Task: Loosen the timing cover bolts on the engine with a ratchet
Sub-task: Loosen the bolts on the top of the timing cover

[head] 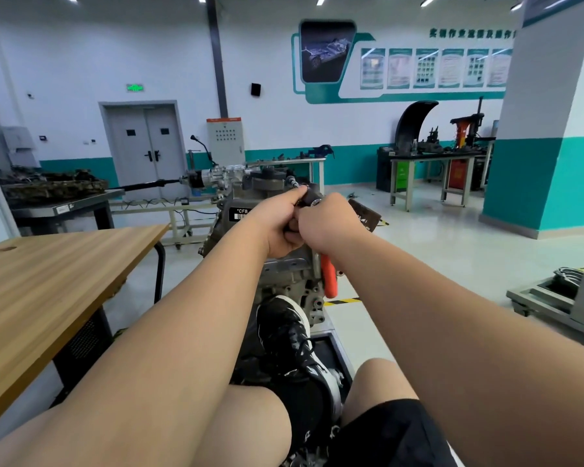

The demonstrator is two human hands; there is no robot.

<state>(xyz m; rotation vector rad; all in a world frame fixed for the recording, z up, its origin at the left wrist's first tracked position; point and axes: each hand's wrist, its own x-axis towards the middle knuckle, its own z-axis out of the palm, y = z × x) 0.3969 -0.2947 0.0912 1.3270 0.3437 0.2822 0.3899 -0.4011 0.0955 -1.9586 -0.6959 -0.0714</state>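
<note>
left grip [277, 224] curled round ratchet [329, 278] top, above engine [292, 284] | right grip [327, 220] touching left, clasping same tool, orange handle jutting below wrist | black shoe [290, 335] pressed on engine front | wooden table [64, 264] at left

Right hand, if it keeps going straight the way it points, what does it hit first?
Probably the left hand: the right hand points forward-left and seems to touch it, with a dark tool part between them and the engine beyond. Depth is unclear.
</note>
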